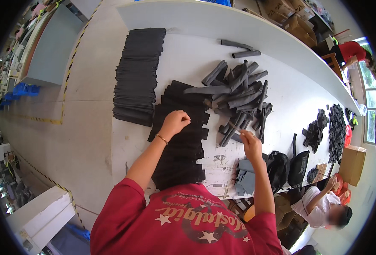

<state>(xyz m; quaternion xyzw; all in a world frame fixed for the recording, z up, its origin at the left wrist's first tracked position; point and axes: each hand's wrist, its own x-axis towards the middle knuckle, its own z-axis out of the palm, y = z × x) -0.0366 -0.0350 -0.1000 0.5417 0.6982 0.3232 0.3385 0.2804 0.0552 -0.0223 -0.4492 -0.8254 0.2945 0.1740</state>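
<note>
Left hand: the left hand [177, 122] has its fingers curled in, nearly closed, over the dark pieces; whether it has hold of anything is hidden.
Right hand: the right hand [251, 143] is pinched, thumb to fingers, apparently on a thin thing [235, 127] too small to identify.
Row underneath: overlapping dark flat pieces [177, 163] lie below the left hand and run from beyond it back to the person's body, edges uneven on the right.
Row beyond: a long tight row of flat pieces [139, 72] lies ahead of the left hand and to its left.
Loose heap: curled dark pieces [243, 95] lie crisscross just ahead of the right hand; a separate piece [246, 54] lies farther ahead.
Progress: judged by their lie, many pieces are already flat and in order, while the heap is unsorted; the share done cannot be told.
Bags: two black bag-like bundles [278, 169] sit to the right of the right forearm; their contents are hidden.
Cartons: a brown carton [353, 165] stands far to the right of the right hand, contents not visible.
Crates: blue crates [25, 90] sit well to the left of the left hand, contents unclear.
</note>
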